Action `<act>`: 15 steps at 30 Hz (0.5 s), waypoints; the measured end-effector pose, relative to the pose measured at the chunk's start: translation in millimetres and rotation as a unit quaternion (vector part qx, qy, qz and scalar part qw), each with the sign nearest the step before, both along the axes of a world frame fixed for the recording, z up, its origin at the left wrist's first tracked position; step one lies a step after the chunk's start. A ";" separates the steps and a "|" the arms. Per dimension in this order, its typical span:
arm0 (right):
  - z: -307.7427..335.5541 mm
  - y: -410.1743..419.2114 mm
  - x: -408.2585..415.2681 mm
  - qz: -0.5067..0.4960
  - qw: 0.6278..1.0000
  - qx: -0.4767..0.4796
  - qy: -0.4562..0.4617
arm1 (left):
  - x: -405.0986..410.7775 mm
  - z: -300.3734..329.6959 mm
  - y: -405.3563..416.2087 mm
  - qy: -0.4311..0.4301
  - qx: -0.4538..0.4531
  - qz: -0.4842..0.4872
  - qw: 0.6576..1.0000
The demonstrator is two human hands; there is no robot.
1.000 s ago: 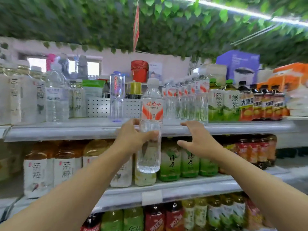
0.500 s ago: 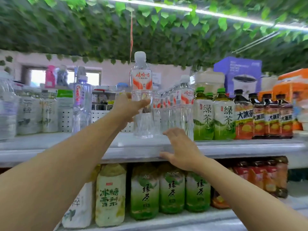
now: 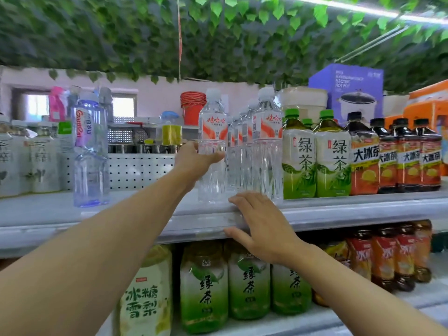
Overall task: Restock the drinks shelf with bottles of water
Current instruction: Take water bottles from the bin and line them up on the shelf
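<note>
Water bottle (image 3: 212, 151), clear with a red-orange label and white cap, stands upright on the top shelf (image 3: 145, 214), base at or just above the shelf surface; contact is hard to confirm. It sits just left of the row of matching water bottles (image 3: 265, 146), near touching the closest one. The left hand (image 3: 194, 161) grips the bottle at mid-body below the label, fingers and thumb curled round it. The right hand (image 3: 261, 226) rests on the shelf's front edge, fingers straight and spread, holding nothing, just below the row.

Progress, judged: this bottle is close to placed, starting a new column beside the existing row. Release not yet done. Left of it the shelf shows a wide bare stretch up to a lone blue-tinted bottle (image 3: 90, 151), so room for more water remains. No supply crate or further loose bottles in view, so how many are left to stock cannot be told.

Further out: green tea bottles (image 3: 316, 154) right of the water row, then dark iced-tea bottles (image 3: 397, 156). The lower shelf holds more green tea (image 3: 226, 280) and a pear drink (image 3: 145, 294). Leafy vine ceiling (image 3: 218, 32) overhead.
</note>
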State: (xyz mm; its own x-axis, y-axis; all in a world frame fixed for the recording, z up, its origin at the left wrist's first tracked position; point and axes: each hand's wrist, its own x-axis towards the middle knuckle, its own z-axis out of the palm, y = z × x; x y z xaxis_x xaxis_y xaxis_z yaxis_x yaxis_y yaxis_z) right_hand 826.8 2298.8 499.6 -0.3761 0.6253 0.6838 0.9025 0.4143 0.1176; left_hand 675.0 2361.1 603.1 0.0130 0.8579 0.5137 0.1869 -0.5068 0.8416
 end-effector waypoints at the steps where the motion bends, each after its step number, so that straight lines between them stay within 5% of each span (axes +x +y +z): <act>1: -2.5 2.0 0.7 0.001 1.000 0.006 0.004 | -0.4 -0.7 2.1 0.001 0.001 -0.005 1.000; 15: -15.1 10.0 0.9 -0.031 0.996 0.079 -0.031 | -14.5 -15.1 20.3 0.117 -0.080 -0.055 0.988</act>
State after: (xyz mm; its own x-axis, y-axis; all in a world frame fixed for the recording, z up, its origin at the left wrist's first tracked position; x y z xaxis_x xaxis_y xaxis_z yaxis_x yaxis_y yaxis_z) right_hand 827.7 2308.8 484.5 -0.3847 0.5358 0.7516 0.9148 0.3297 0.2332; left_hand 660.5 2381.4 588.0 0.2138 0.9143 0.3441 0.3371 -0.3996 0.8524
